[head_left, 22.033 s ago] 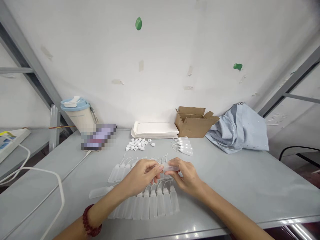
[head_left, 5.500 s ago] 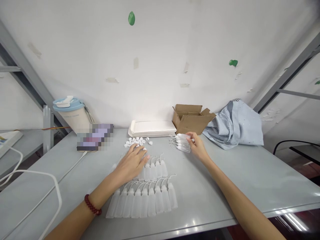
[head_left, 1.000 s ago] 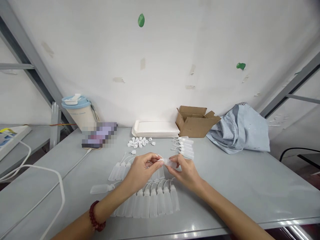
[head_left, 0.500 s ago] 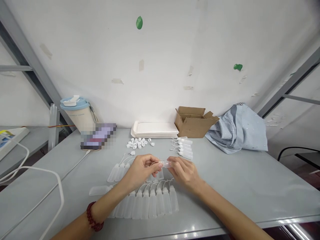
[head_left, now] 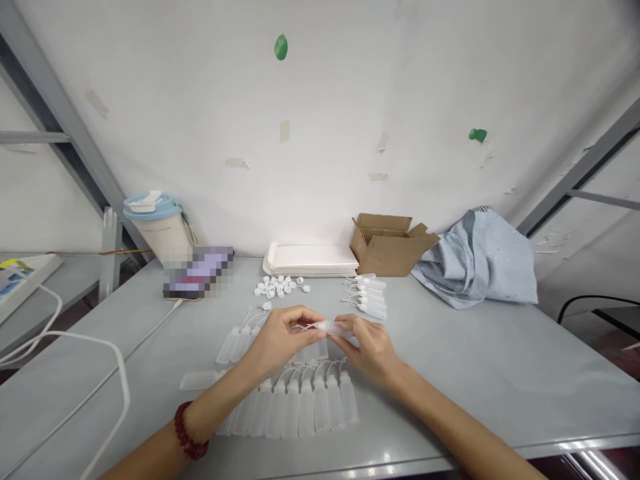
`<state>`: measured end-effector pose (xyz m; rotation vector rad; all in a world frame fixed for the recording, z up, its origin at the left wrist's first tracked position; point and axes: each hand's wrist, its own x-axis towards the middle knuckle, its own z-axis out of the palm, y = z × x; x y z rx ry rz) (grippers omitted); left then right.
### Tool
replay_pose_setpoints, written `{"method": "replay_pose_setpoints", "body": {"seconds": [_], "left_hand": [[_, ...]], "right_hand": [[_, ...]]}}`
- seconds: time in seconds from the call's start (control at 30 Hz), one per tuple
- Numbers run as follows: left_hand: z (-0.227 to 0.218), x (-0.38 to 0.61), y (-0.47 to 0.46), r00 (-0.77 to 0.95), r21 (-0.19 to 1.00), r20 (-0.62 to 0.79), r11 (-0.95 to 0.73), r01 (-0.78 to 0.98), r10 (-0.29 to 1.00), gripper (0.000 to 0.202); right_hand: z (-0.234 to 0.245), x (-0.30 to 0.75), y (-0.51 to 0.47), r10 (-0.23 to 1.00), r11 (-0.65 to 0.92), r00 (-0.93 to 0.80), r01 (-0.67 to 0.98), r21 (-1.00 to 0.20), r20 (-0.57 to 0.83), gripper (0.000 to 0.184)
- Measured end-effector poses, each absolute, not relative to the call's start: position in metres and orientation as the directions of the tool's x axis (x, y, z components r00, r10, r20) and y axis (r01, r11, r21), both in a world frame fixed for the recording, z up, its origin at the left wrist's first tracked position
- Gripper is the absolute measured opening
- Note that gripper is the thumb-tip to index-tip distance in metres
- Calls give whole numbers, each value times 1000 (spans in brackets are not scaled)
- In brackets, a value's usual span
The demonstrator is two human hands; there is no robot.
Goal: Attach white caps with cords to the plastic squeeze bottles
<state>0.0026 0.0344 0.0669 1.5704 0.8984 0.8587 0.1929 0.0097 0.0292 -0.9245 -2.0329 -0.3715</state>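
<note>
Above the table, my right hand point(head_left: 373, 348) pinches the clear body of a small plastic squeeze bottle point(head_left: 338, 327). My left hand point(head_left: 280, 337) closes finger and thumb on the white cap end point(head_left: 322, 326) of that same bottle, which lies roughly level between both hands. Below them is a row of translucent bottles point(head_left: 291, 408) with thin tethers at their tops. A second row of bottles point(head_left: 231, 343) runs behind, partly covered by my left hand. One more bottle point(head_left: 197, 381) lies sideways at the left. Loose white caps point(head_left: 273, 287) sit in a cluster farther back.
Several tethered bottles point(head_left: 373, 300) lie stacked at right. Behind stand white padded envelopes point(head_left: 315, 259), an open cardboard box point(head_left: 397, 253) and a bundled blue cloth point(head_left: 485, 260). At left are a cup point(head_left: 163, 233), a blurred phone point(head_left: 200, 273) and a white cable point(head_left: 120, 373).
The fingers of my right hand have shifted on the bottle, and its white cap end now shows at my left fingertips. Both hands stay in nearly the same place.
</note>
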Motion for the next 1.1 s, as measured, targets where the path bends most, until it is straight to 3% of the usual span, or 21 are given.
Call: {"method": "replay_pose_setpoints", "body": {"seconds": [0.27,0.47,0.57,0.67,0.83,0.93,1.1], "left_hand": [[70,2,32,472,984,-24,-63,166,881,27],[70,1,34,466,965,30,-146,217,885,22],[66,0,35,475,970,71,-172,173,877,20],[62,0,36,493,964,115,-216,155,863,19],[64,-1,35,509,903,193,-355,243,839,16],[68,-1,33,522,895,199,-371,248,829,16],[73,0,32,509,939,88,-241,243,856,21]], "right_hand": [[32,190,7,454,670,-338,740,-65,825,9],[28,191,6,522,696,-336,700,-163,784,9],[29,191,3,631,673,-298,670,-314,716,11],[36,190,1,788,577,-230,599,-554,572,15],[49,188,0,957,268,-191,283,-921,220,27],[54,187,1,973,89,-224,121,-989,60,31],[59,186,3,976,36,-218,30,-999,29,34]]}}
